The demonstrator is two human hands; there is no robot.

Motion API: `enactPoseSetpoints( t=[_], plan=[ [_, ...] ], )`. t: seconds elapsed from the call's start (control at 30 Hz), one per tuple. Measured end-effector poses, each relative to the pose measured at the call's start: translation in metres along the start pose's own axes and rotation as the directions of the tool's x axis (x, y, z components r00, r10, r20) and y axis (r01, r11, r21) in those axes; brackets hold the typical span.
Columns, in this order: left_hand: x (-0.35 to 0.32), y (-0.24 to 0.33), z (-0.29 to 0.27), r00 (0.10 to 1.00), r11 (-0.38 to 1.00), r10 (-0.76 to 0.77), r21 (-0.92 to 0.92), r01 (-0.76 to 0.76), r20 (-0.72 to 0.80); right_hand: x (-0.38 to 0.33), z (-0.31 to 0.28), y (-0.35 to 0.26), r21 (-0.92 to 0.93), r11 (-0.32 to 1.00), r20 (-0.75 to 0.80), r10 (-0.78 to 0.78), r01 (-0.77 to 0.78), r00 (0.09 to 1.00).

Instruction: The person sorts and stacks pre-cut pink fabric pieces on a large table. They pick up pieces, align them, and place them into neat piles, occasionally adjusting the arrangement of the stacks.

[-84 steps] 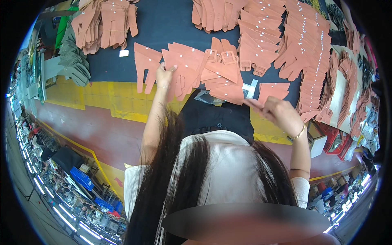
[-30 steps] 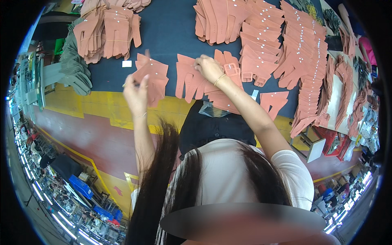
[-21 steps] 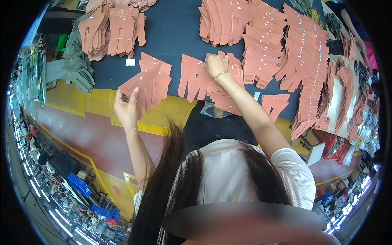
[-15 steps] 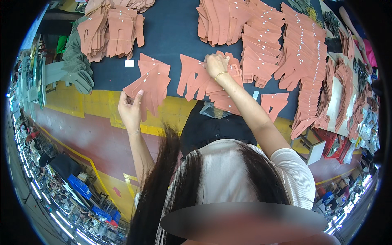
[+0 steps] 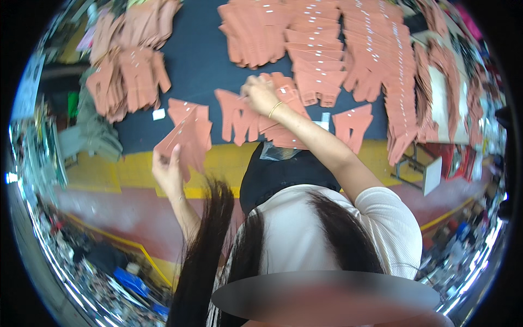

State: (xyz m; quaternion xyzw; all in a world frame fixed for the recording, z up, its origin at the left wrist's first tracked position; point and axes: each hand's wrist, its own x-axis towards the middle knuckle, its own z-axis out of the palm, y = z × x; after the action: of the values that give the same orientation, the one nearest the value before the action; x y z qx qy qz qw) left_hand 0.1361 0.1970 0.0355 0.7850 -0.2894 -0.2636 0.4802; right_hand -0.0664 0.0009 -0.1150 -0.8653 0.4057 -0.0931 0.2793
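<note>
My left hand [image 5: 169, 170] pinches the lower left edge of a fanned bunch of flat coral leather-like pieces [image 5: 192, 136] at the table's front edge. Small white labels show on them. My right hand [image 5: 260, 94], fingers bent and closed, is over the top corner of a forked coral piece [image 5: 233, 115]. A small white spot shows by its fingertips, but what they hold cannot be made out. Below and right of that hand lies a spread of more coral pieces [image 5: 286, 90], partly covered by my forearm.
Coral stacks stand at far left [image 5: 139, 71], far middle [image 5: 256, 32] and in long overlapping rows [image 5: 373, 49] on the right. A single forked piece [image 5: 354, 124] and a white label [image 5: 158, 114] lie on the dark tabletop [image 5: 193, 60]. Grey-green pieces [image 5: 95, 131] hang at left.
The whole view has shifted, so the table appears further left and lower. My right hand has moved slightly left toward the forked piece's corner. My left hand still holds the bunch.
</note>
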Motion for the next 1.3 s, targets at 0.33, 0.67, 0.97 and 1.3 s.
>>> enactPoseSetpoints(
  t=[0.33, 0.67, 0.97, 1.3],
  plan=[
    [0.025, 0.053, 0.039, 0.972, 0.973, 0.227, -0.054, -0.224, 0.059, -0.13, -0.196, 0.013, 0.459, 0.854, -0.112, -0.218, 0.245, 0.969],
    [-0.002, 0.087, 0.121, 0.932, 0.968, 0.145, -0.244, -0.064, 0.333, -0.137, -0.236, 0.276, 0.389, 0.783, -0.185, 0.582, -0.485, 0.792],
    [-0.045, 0.086, 0.178, 0.855, 0.941, 0.073, -0.319, 0.112, 0.514, -0.133, -0.222, 0.317, 0.391, 0.776, -0.256, 0.608, -0.495, 0.751],
    [-0.05, 0.095, 0.244, 0.769, 0.816, -0.029, -0.43, 0.387, 0.639, -0.125, -0.218, 0.257, -0.112, 0.921, -0.487, 0.277, -0.373, 0.829]
  ],
)
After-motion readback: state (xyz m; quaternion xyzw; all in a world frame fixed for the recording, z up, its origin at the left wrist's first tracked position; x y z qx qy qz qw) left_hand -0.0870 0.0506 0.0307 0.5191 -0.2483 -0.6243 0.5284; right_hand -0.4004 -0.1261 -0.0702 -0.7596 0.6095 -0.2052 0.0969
